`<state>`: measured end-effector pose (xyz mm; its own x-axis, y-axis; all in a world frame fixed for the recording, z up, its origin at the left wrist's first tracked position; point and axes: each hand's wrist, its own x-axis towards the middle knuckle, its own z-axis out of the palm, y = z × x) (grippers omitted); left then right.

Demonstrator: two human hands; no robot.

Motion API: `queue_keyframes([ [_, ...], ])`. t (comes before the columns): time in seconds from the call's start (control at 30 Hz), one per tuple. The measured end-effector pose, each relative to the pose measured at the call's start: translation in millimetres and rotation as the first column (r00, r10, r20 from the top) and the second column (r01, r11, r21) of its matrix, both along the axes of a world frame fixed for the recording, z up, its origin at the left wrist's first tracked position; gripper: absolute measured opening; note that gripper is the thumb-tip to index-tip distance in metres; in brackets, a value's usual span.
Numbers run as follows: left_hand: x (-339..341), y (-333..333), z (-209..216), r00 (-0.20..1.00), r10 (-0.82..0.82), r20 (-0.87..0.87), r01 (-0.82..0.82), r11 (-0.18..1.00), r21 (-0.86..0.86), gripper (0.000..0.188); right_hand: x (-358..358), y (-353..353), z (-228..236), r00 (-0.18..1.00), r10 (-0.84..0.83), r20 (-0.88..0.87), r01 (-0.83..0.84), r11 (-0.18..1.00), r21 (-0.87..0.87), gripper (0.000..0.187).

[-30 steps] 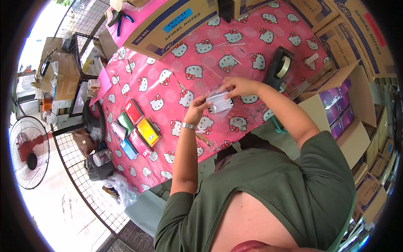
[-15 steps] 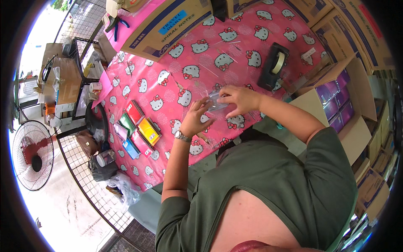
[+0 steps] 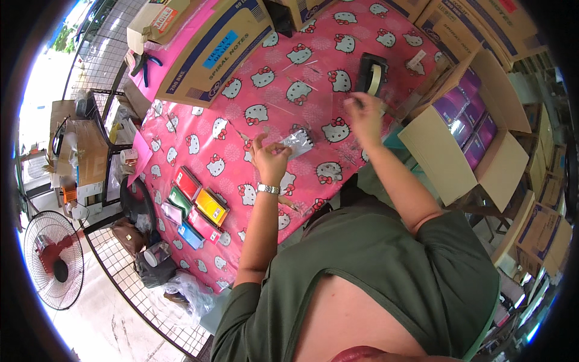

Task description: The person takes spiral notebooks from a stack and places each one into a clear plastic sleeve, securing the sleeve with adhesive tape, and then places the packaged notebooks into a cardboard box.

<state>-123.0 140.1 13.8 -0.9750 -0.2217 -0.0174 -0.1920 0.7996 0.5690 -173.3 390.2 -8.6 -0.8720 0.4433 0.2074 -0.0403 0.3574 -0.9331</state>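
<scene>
A clear packet [image 3: 299,143] is gripped at its left edge by the fingertips of the left hand [image 3: 271,158], just above the pink table [image 3: 277,99] or on it — which cannot be told. The right hand [image 3: 365,120] is blurred beside the tape dispenser [image 3: 369,75]; whether anything is pinched there cannot be seen. Coloured notebooks [image 3: 212,205] are grouped to the left.

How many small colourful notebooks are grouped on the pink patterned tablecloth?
6 rectangular ones show: red notebook at top, green notebook below it, lilac notebook leftmost, yellow notebook rightmost, blue notebook lowest, pink notebook between blue and yellow. Others may be hidden underneath.
</scene>
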Motion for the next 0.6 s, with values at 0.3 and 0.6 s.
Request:
queue_keyframes([
  [0.3,-22.8,-23.3,-14.1,0.949,-0.311,0.045,0.269,0.877,0.398,0.035,33.8,27.5,-52.0,0.966,-0.24,0.1,0.256,0.814,-0.521,0.011],
  [0.6,-42.0,-38.5,-16.3,0.813,-0.565,0.138,0.314,0.626,0.713,0.035,-21.4,-22.2,-19.4,0.471,0.882,-0.001,-0.342,0.181,-0.922,0.012],
])
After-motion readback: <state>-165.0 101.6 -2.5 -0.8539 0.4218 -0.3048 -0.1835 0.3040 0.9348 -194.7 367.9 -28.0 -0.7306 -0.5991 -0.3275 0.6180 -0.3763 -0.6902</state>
